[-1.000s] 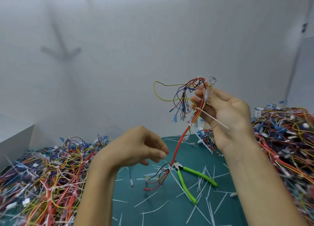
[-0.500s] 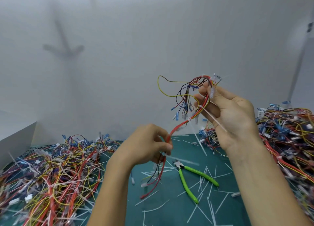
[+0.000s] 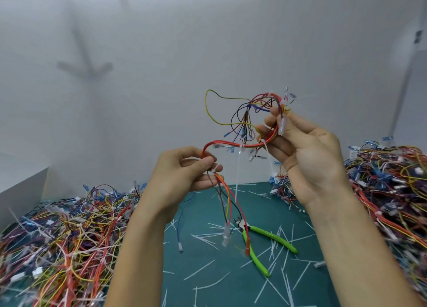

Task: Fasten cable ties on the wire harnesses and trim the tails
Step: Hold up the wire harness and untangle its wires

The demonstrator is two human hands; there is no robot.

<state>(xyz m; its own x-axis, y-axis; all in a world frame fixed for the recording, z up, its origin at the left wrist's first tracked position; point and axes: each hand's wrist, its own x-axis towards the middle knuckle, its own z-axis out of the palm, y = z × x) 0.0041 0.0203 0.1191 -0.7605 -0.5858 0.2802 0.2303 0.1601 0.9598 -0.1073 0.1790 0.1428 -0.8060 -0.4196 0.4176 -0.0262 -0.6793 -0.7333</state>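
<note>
Above the green mat (image 3: 231, 293), held up between both hands, is one wire harness (image 3: 231, 143), a red and yellow bundle that arcs from one hand to the other. The left hand (image 3: 184, 175) pinches it between thumb and fingertips at a white tie. From that pinch the loose ends hang down, tipped with clear and red terminals. The right hand (image 3: 307, 154) holds the other end higher up, fingers curled behind the bundle and thumb pressed on a clear connector, with thin wires looping out above it. Two fastened cable ties (image 3: 238, 168) on the span between the hands still have their long white tails hanging down uncut.

Below the dangling ends, green-handled cutters (image 3: 284, 244) lie on the mat with their handles spread. Cut-off tails (image 3: 199, 269) are scattered all around them. A heap of tangled harnesses (image 3: 64, 237) lies on the left, and another heap (image 3: 392, 179) rises on the right. A plain white wall (image 3: 161, 52) stands behind.
</note>
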